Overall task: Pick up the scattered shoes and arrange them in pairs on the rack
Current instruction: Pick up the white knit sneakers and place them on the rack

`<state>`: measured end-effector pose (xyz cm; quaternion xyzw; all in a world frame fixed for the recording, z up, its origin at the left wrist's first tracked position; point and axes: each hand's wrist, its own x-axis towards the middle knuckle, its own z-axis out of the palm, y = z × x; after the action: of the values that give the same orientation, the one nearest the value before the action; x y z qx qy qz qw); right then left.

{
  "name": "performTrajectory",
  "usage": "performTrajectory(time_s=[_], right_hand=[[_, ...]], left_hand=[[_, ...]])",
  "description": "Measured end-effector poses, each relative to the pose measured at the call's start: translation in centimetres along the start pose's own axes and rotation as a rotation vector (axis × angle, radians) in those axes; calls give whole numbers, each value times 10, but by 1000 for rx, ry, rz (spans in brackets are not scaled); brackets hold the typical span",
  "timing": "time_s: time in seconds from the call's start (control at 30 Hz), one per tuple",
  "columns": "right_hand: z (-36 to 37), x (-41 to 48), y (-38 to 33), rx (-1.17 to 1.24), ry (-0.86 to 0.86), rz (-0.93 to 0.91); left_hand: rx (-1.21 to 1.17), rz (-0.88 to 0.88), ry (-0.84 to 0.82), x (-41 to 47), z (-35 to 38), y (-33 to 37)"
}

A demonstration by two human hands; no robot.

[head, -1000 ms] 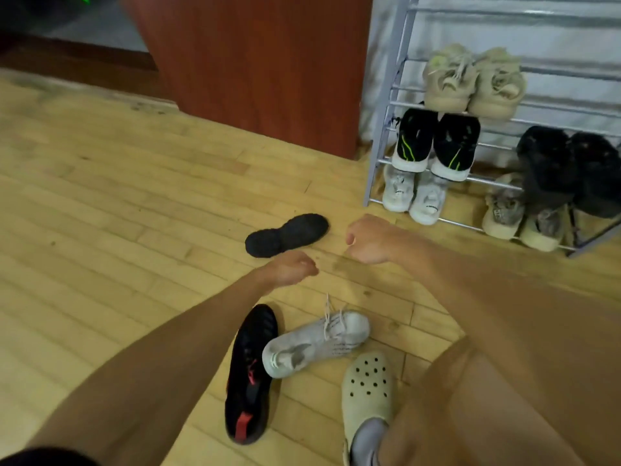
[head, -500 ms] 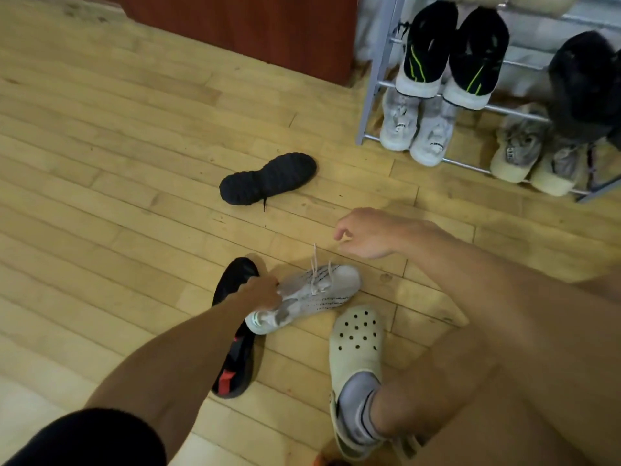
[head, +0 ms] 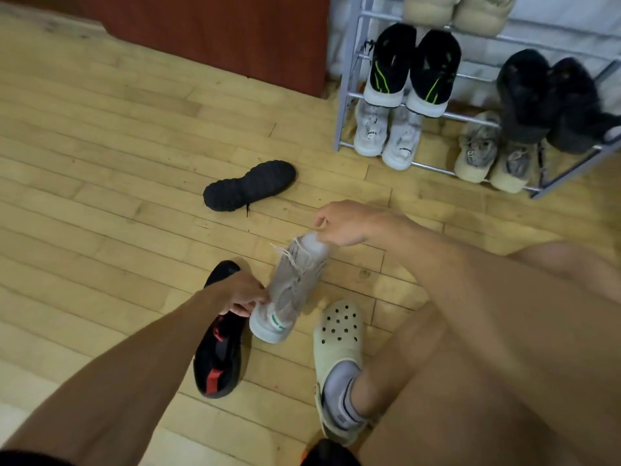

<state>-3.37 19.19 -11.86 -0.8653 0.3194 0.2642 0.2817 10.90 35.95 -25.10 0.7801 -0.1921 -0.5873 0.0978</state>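
Observation:
A grey sneaker (head: 291,287) with loose laces is lifted off the wooden floor, toe pointing away from me. My left hand (head: 243,295) grips its heel end and my right hand (head: 339,223) holds its toe. Under my left hand lies a black shoe with red marks (head: 220,361). A black shoe (head: 250,186) lies sole-up farther out on the floor. The metal rack (head: 346,92) stands at the upper right with several pairs on it.
My foot in a pale clog (head: 337,334) and white sock rests just right of the grey sneaker. A red-brown cabinet (head: 218,31) stands left of the rack. Bare wooden floor (head: 100,169) spreads to the left.
My left hand took the grey sneaker's heel and raised it. My right hand dropped onto the toe. The sneaker turned from lying sideways to pointing away from me.

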Motion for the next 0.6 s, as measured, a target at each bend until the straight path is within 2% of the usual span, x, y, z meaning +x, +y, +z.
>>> performTrajectory(time_s=[0.1,0.2,0.27,0.43,0.6], right_hand=[[-19,-18,10,110,95,124],[-55,-43,16,386,241,182],[-80,-63,18,550,317,159],[-127,-112,40,739,471,93],[-140,-177,89,1040,638,-42]], left_hand=[[-126,155,96,-30,-15,32],[-187,351,166,-70,-34,81],[-215,477,204,-99,-43,119],[-227,744,271,-173,-37,220],[-263,884,198,-228,7,306]])
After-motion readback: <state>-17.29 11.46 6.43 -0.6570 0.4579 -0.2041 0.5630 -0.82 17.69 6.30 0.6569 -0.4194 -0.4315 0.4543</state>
